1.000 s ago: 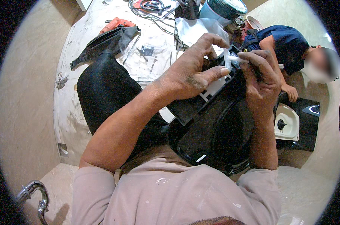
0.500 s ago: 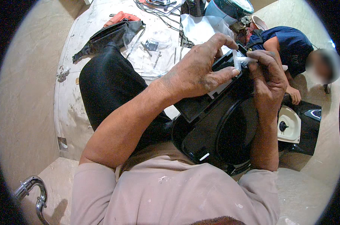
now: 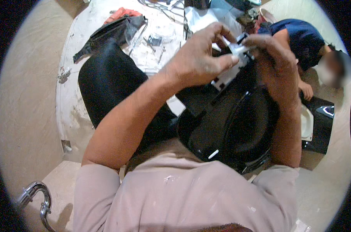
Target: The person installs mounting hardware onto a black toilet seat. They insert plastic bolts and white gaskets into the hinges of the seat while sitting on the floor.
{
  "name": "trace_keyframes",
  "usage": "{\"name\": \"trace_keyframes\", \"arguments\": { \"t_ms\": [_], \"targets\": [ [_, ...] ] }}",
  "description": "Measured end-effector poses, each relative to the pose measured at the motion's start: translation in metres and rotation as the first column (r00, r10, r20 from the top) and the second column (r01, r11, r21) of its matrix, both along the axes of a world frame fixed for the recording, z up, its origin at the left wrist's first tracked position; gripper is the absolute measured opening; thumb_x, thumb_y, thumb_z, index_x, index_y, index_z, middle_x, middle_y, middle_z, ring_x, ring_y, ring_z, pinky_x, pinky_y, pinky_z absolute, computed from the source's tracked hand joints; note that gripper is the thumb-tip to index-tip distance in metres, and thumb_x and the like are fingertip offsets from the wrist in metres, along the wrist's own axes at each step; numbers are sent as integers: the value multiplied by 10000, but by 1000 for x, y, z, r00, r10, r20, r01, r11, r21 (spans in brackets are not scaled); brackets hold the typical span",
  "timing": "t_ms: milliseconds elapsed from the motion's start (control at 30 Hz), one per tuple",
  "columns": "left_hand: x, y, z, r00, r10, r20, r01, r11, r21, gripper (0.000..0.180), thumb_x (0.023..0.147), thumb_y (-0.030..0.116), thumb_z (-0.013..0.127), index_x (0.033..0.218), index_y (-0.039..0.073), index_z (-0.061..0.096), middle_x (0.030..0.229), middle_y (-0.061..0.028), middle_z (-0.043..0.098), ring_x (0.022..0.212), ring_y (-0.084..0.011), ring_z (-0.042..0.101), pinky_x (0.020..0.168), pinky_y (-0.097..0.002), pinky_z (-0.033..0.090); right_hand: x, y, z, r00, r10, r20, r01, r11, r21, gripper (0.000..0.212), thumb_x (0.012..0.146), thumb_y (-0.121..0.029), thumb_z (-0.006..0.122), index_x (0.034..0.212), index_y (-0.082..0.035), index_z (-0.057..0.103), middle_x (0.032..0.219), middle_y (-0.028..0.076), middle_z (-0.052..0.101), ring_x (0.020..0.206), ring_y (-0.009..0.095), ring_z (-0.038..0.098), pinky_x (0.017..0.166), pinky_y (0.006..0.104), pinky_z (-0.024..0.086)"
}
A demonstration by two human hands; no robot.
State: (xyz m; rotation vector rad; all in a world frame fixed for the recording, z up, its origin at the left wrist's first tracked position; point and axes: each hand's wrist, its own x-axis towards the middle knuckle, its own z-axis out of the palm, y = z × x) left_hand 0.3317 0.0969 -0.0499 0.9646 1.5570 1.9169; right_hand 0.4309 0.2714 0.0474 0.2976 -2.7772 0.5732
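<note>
A small white plastic piece [image 3: 238, 49] is between my two hands in the upper middle. The thumb and fingers of my left hand [image 3: 202, 54] pinch it from the left. My right hand [image 3: 274, 58] is blurred, its bent fingers closed at the piece's right side. Just below them is a white notched strip [image 3: 225, 77] set along a black housing. This housing adjoins a large glossy black fixture [image 3: 222, 131] with a rounded lid, like a toilet, in front of my body. A short white mark shows on its near rim.
A co-worker in a dark blue shirt [image 3: 295, 36] bends at the right, one hand by a black panel with a cream basin [image 3: 307, 123]. A black bag [image 3: 113, 36], small parts in clear plastic and cables lie at the far side. A chrome pipe [image 3: 36, 191] stands lower left.
My left hand and the white piece have shifted slightly up and left. My right hand has moved, its wrist swinging right. The co-worker has leaned a little.
</note>
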Motion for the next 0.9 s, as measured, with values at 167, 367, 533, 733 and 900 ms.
{"name": "trace_keyframes", "arguments": {
  "t_ms": [167,367,533,733,900],
  "targets": [
    [-8,-5,3,985,-137,105,142,989,-34,471,881,194,785,1300,112,585,1095,-88,684,921,-179,675,813,-327,568,-11,2,9,997,61,41,-63,997,49,173,975,13,604,1124,-23,684,1022,64,727,1018,166,685,905,298,512],
    [-4,3,-1,1000,-11,6,11,997,77,352,848,139,792,1166,42,676,961,-89,690,902,-160,667,794,-320,560,-15,3,24,983,139,119,-159,970,186,143,961,-28,633,1093,-36,687,999,62,720,991,175,680,933,319,496],
    [-8,7,-5,981,-106,164,86,989,124,348,855,124,789,1164,15,671,987,-74,691,902,-154,656,806,-295,537,-19,6,27,970,143,194,-169,978,121,124,954,-16,629,1068,-25,675,962,57,700,934,177,667,870,305,511],
    [-8,7,-8,959,-160,232,109,969,220,364,849,76,751,1171,-42,629,1006,-98,693,915,-162,659,866,-284,522,-30,12,22,938,214,273,-225,974,8,115,942,-5,627,1054,2,652,967,65,691,922,176,661,848,304,514],
    [-8,4,-7,953,-166,254,115,972,206,378,828,87,755,1160,-39,625,1001,-103,690,917,-171,660,883,-291,521,-30,12,22,937,219,271,-220,975,-28,117,936,-4,626,1050,6,651,962,69,689,919,187,662,844,303,515]
  ]
}}
